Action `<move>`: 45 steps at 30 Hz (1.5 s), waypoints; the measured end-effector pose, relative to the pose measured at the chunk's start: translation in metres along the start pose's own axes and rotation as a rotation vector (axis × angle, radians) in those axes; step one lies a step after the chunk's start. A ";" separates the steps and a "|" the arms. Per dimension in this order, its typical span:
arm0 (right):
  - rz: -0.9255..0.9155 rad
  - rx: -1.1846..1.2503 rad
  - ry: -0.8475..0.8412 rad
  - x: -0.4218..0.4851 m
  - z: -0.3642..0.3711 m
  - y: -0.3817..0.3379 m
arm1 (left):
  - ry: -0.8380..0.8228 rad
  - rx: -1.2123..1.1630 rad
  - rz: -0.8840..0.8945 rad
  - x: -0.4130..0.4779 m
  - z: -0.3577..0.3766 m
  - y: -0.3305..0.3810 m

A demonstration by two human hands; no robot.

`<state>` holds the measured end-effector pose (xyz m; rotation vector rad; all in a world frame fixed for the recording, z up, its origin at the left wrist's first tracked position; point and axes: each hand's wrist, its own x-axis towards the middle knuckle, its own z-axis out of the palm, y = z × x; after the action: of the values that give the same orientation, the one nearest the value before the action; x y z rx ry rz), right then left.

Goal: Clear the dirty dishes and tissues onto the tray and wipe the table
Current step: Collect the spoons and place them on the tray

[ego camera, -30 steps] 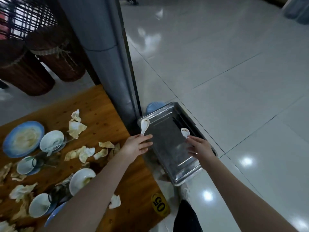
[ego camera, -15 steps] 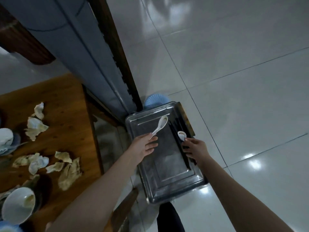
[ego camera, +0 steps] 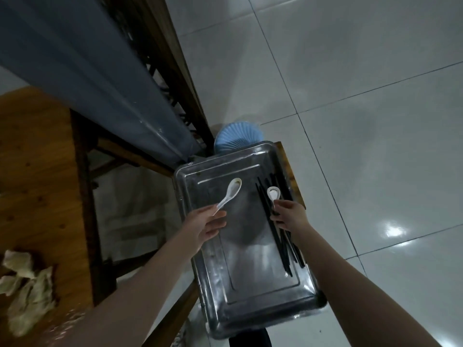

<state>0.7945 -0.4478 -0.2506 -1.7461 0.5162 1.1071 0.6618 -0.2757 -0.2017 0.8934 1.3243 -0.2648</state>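
A steel tray point(ego camera: 263, 294) sits low beside the wooden table point(ego camera: 37, 171). My left hand point(ego camera: 205, 222) holds a white soup spoon point(ego camera: 231, 192) by its handle, bowl pointing away over the tray's far half. Over the tray's right side, my right hand point(ego camera: 290, 215) pinches a second white spoon point(ego camera: 273, 194). Several black chopsticks point(ego camera: 280, 234) lie along the tray's right edge, partly under my right hand. Crumpled tissues point(ego camera: 27, 289) lie on the table at the lower left.
A grey pillar point(ego camera: 87, 78) runs diagonally between table and tray. A blue ribbed stool top point(ego camera: 238, 139) shows behind the tray. A wooden bench frame point(ego camera: 120, 156) stands under the table's edge. Glossy white floor tiles point(ego camera: 363, 121) fill the right.
My view has swung right and down from the table to the tray. Both hands carried their spoons from the table's edge out over the tray; the dishes have left the view.
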 end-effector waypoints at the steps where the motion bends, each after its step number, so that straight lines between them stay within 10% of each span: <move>1: -0.008 0.009 0.008 0.006 0.001 0.001 | -0.002 -0.005 -0.004 0.003 0.001 -0.001; 29: 0.031 0.109 0.160 -0.042 -0.148 0.056 | -0.129 0.225 -0.093 0.038 0.144 -0.024; 45: -0.136 0.080 0.077 -0.130 -0.105 -0.008 | -0.122 0.166 0.043 -0.065 0.058 0.015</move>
<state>0.7835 -0.5553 -0.1228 -1.7321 0.4753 0.9152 0.6957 -0.3267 -0.1377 1.0278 1.1811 -0.3933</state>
